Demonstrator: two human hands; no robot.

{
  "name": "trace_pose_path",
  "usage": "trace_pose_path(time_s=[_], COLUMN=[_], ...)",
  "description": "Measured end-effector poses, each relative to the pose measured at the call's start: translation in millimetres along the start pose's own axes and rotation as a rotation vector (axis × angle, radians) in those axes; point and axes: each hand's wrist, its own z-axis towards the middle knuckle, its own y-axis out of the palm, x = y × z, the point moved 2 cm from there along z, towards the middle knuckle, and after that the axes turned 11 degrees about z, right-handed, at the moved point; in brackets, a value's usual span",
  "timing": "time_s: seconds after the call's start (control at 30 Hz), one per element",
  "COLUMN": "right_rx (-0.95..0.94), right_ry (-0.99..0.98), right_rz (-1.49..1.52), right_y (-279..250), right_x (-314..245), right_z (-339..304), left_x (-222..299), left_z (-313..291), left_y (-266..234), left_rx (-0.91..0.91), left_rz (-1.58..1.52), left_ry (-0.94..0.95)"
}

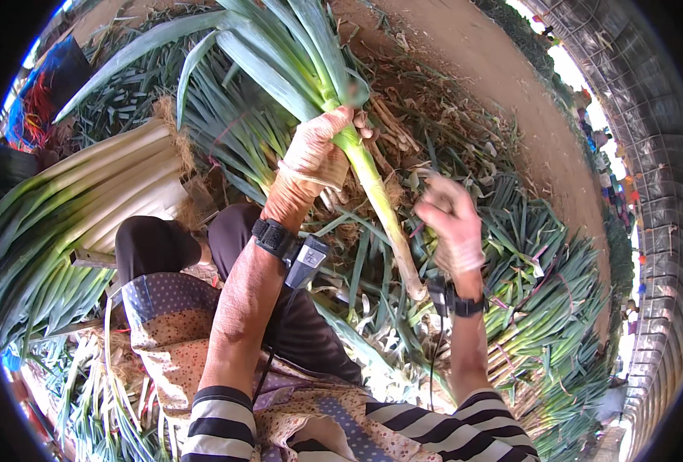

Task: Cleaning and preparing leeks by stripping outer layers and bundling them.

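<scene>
My left hand (pixel 317 150), in a fingerless pale glove, is closed around a large green onion (pixel 376 192) where its leaves meet the stalk. The onion slants, with its leaves fanning up to the far left and its pale root end low, beside my right wrist. To the right of the stalk, my right hand (pixel 453 223) is raised and apart from it, also in a fingerless glove. Its fingers are bent and smeared by motion, so whether they hold anything cannot be made out. Both wrists wear black straps with small devices.
At left, a neat row of thick white-stalked onions (pixel 118 173) lies on a low frame (pixel 91 259), roots toward my knees. Loose onions (pixel 549 308) are heaped on the right, with dry trimmings (pixel 395 108) beyond. A dirt path (pixel 464 54) curves along a ribbed wall (pixel 657 192).
</scene>
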Motion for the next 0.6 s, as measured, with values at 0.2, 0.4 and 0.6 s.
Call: trace_pose_path(time_s=[0.2,0.4,0.6], right_rx=[-0.237,-0.482,-0.528], right_ry=[-0.411,0.087,0.396], right_rz=[-0.305,0.447,0.124], right_y=[80.6,62.0,3.5], right_x=[9.8,2.1,30.3], right_z=[54.2,15.2,-75.7], left_x=[-18.7,-1.6,9.4], left_z=[3.3,2.8,0.1], left_y=[-2.7,-5.7,-18.0], left_rx=[0.16,0.225,0.195], left_rz=[0.02,0.163,0.122], left_ry=[-0.168,-0.048,-0.033])
